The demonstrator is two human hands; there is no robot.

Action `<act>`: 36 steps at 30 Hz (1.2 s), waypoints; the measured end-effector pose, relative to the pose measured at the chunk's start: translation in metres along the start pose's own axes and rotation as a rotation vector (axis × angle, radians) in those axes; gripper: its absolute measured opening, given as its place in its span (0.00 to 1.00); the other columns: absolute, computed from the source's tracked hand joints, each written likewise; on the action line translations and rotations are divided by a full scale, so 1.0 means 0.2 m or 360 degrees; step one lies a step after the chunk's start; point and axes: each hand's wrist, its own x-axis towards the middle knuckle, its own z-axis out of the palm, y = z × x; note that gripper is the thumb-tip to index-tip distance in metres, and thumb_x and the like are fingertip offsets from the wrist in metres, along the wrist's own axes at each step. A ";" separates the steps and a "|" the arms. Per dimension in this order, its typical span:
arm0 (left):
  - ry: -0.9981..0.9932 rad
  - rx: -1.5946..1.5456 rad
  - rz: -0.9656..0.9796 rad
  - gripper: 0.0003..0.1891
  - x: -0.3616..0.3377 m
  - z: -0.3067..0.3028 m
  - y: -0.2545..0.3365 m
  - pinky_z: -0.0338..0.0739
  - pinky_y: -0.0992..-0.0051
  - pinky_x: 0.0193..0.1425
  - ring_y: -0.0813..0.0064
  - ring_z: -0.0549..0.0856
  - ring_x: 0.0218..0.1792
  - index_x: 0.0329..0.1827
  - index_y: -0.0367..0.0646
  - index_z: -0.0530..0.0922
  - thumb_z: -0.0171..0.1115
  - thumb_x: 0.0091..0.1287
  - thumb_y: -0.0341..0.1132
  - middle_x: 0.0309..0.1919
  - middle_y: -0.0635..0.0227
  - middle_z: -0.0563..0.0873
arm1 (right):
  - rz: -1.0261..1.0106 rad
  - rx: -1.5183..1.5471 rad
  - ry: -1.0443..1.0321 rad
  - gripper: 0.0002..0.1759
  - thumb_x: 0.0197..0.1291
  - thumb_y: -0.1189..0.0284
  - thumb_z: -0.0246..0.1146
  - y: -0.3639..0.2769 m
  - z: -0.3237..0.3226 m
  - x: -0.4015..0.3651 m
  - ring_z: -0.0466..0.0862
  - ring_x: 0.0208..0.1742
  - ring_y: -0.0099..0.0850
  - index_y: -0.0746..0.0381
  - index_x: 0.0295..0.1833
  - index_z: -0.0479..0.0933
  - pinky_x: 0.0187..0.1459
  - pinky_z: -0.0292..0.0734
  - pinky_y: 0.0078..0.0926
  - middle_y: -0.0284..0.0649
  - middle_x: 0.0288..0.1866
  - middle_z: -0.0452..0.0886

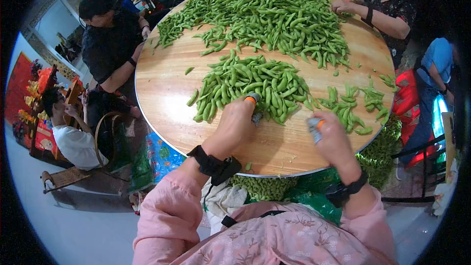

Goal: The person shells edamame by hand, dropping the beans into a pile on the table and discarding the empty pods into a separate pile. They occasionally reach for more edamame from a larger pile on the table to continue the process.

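Observation:
My left hand (235, 120) is at the near edge of a small heap of green soybean pods (250, 78). Its fingers curl inward, and what they may hold is hidden. A grey finger cover with an orange band (252, 99) sits on one digit. To the right, my right hand (332, 137) hovers above the wood, curled and blurred by motion, with a similar grey and orange cover (315, 128). Whether it holds a pod I cannot make out. Loose pods (348, 110) lie just beyond it on the round wooden table (171, 88).
A much larger pod pile (265, 10) covers the table's far side. Other people sit around it, one person in black (110, 39) at left and another person's hand (343, 6) at the far right. Below the near edge are shelled beans (265, 189) and a green heap (380, 159).

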 end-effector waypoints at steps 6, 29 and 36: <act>0.0155 0.0162 0.0268 0.07 0.03 0.03 -0.01 0.72 0.62 0.36 0.49 0.76 0.31 0.26 0.32 0.72 0.54 0.40 0.21 0.26 0.50 0.75 | 0.0523 0.0682 0.0154 0.09 0.47 0.83 0.56 -0.04 -0.13 -0.08 0.78 0.36 0.31 0.70 0.37 0.75 0.41 0.73 0.23 0.44 0.37 0.78; -0.0356 -0.1456 -0.0164 0.11 -0.43 -0.03 0.21 0.70 0.81 0.42 0.80 0.75 0.37 0.47 0.33 0.69 0.48 0.63 0.27 0.34 0.67 0.78 | 0.0466 0.1673 -0.0417 0.09 0.52 0.81 0.57 -0.33 0.00 -0.09 0.76 0.34 0.21 0.69 0.41 0.74 0.39 0.72 0.17 0.36 0.33 0.78; -0.0421 -0.1334 -0.0133 0.09 -0.48 0.00 0.21 0.71 0.79 0.37 0.77 0.76 0.31 0.42 0.36 0.73 0.51 0.59 0.28 0.30 0.66 0.78 | 0.0800 0.1812 -0.0306 0.12 0.53 0.77 0.57 -0.31 -0.01 -0.12 0.75 0.32 0.19 0.67 0.44 0.72 0.34 0.70 0.13 0.33 0.34 0.76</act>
